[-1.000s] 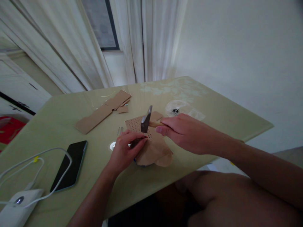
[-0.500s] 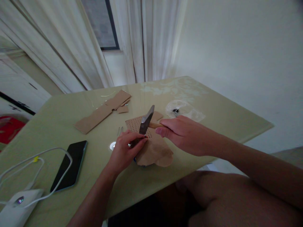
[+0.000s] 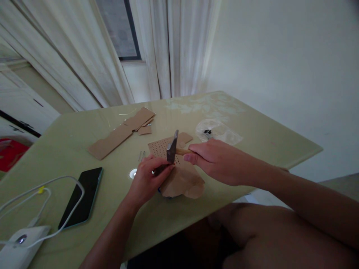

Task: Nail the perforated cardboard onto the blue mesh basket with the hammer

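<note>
My right hand (image 3: 217, 160) grips the wooden handle of a small hammer (image 3: 172, 147). Its metal head stands low over a brown cardboard piece (image 3: 179, 175) full of small punched holes. My left hand (image 3: 147, 178) pinches something small and dark against that cardboard, right under the hammer head; I cannot tell what it is. The cardboard lies over a crumpled brown paper lump near the table's front edge.
Strips of brown cardboard (image 3: 120, 131) lie further back on the green table (image 3: 252, 138). A dark phone (image 3: 82, 196) and a white cable (image 3: 42, 190) sit at the left, with a white device (image 3: 17, 248) at the corner. A clear plastic bag (image 3: 217, 130) lies behind my right hand.
The hammer head has come down a little toward the perforated cardboard, after tilting half a second ago. My left hand has stayed put.
</note>
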`<state>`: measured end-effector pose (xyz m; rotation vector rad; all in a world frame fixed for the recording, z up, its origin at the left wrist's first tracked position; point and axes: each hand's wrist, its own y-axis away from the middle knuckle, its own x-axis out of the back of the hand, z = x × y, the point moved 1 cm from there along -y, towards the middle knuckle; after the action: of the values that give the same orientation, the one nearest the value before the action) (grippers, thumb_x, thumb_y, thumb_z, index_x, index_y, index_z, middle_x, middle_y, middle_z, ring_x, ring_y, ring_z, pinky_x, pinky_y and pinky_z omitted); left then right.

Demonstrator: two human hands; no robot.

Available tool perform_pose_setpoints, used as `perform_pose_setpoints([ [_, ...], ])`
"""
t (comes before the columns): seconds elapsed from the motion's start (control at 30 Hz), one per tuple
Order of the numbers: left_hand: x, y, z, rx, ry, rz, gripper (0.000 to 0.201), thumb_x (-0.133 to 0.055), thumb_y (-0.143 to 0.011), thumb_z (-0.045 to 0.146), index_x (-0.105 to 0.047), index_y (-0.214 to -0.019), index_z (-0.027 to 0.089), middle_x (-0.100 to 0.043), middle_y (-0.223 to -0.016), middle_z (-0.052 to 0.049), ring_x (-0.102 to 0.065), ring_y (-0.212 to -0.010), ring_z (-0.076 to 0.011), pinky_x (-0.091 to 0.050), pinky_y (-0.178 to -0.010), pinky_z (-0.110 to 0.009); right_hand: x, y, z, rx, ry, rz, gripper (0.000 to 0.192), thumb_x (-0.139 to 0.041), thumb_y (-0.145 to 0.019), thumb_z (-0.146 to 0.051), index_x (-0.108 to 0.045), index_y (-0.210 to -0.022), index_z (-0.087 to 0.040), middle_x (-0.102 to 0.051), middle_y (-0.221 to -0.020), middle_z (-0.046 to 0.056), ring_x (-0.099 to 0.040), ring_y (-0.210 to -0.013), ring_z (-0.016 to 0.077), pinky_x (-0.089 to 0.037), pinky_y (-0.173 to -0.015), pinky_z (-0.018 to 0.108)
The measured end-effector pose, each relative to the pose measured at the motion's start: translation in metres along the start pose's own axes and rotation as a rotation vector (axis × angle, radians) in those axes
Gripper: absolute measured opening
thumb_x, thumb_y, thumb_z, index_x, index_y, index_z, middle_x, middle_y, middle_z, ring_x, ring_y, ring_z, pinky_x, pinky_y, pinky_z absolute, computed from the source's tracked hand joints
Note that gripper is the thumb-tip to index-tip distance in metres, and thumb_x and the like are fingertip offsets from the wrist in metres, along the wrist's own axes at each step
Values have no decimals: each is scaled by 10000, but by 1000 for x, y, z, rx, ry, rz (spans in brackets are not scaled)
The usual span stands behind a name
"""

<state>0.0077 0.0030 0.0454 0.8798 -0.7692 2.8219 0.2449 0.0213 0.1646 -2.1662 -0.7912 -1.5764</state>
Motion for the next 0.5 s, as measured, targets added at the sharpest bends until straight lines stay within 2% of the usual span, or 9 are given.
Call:
perform_pose_setpoints([
  [0.13,0,0,-1,6,28,11,92,-783,-976,279,-867,-1009,262,-842,-905,-28,-679,-772,-200,-502,-709,-324,3,0,-2,-29,-51,64,454,-449,-1167,-430,-699,-875,-189,-642,-722,21,-554,-693,169,-290,-685,336],
  [0.3,-1,0,-1,-8,10,5,78,-785,-972,269,-863,-967,265,-807,-816,-13,-652,-738,-193,-474,-681,-318,1,0,-1,-8,-16,-32,424,-470,-1160,-391,-696,-871,-180,-687,-782,50,-575,-732,181,-281,-680,340],
  [0.43,-2,0,-1,1,32,2,88,-779,-983,278,-861,-1007,258,-844,-918,-25,-691,-805,-199,-502,-728,-322,3,1,-1,-20,-25,56,446,-474,-1165,-427,-688,-859,-184,-642,-724,24,-543,-691,167,-269,-672,332],
  [0.5,-2,1,-1,10,28,2,85,-779,-982,279,-859,-1005,257,-843,-915,-21,-687,-806,-198,-499,-732,-321,3,1,-2,-17,-54,60,428,-477,-1167,-397,-691,-865,-181,-635,-713,15,-537,-682,159,-273,-676,327],
])
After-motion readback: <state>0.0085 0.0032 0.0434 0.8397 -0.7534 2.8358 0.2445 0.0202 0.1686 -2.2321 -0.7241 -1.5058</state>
